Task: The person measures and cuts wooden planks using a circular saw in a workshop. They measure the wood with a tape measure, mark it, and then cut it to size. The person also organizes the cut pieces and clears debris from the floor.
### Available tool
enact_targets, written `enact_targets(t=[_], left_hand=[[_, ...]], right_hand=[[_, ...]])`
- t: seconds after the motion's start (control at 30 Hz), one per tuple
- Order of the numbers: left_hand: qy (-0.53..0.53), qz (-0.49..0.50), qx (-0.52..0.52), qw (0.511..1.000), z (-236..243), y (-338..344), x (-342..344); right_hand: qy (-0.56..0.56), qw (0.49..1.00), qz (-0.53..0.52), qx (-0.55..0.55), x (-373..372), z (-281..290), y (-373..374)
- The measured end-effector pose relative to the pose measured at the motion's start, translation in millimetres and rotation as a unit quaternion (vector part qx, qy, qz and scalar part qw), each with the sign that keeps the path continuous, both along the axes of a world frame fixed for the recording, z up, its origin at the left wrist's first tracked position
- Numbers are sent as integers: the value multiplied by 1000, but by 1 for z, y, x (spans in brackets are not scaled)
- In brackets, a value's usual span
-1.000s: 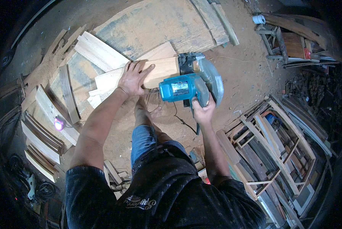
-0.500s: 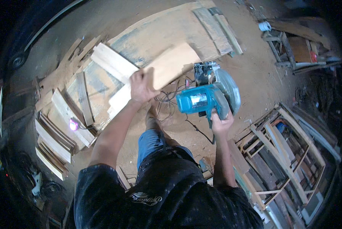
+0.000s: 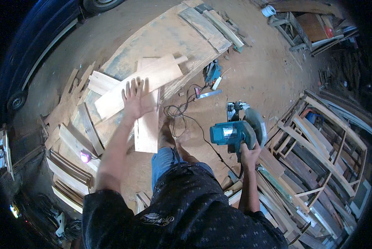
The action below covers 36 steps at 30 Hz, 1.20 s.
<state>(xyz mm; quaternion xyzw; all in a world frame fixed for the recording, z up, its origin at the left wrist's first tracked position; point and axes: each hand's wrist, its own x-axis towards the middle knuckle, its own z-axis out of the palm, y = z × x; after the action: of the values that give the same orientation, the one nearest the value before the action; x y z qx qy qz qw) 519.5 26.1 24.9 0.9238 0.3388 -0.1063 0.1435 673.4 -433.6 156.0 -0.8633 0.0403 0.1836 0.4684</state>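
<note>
Fingers spread, my left hand (image 3: 134, 101) rests on a wide pale board (image 3: 154, 75), which lies slanted across the low worktable (image 3: 123, 50). Beneath it another pale plank (image 3: 146, 133) crosses and sticks out over the table's near edge, toward my legs. Off to the right, my right hand (image 3: 250, 156) is wrapped around the handle of a teal circular saw (image 3: 229, 133). The saw hangs in the air over the floor, apart from the boards, with its blade guard on the right.
Dark cord (image 3: 179, 111) lies coiled on the floor between table and saw. A teal tool (image 3: 213, 71) sits by the table edge. Wooden frames and scrap lumber (image 3: 314, 166) fill the right side. Curved wood pieces (image 3: 67, 176) and a small glowing lamp (image 3: 85, 156) are at left.
The wide board has shifted left and now lies across the other plank, which has turned to point toward me. My right hand has carried the saw right and nearer to me.
</note>
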Motion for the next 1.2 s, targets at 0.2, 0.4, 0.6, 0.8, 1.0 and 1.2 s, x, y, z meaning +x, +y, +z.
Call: enact_targets(t=[0.2,0.4,0.6,0.8,1.0,1.2], left_hand=[[25,-19,-22,999,-10,60,1],[-101,-50,-19,993,12,12,14],[-176,-125,-13,976,-12,-19,12],[-226,-150,-56,961,-11,-10,4],[-219,-147,-70,962,-16,-3,3],[-179,-142,-95,969,-18,0,2]], right_hand=[[-27,999,20,19,-14,-3,10],[17,999,33,-6,-14,-2,35],[-59,991,118,30,-2,-5,102],[-62,977,197,56,6,-43,143],[-52,974,218,31,-9,-46,177],[-36,972,231,39,-17,-45,183]])
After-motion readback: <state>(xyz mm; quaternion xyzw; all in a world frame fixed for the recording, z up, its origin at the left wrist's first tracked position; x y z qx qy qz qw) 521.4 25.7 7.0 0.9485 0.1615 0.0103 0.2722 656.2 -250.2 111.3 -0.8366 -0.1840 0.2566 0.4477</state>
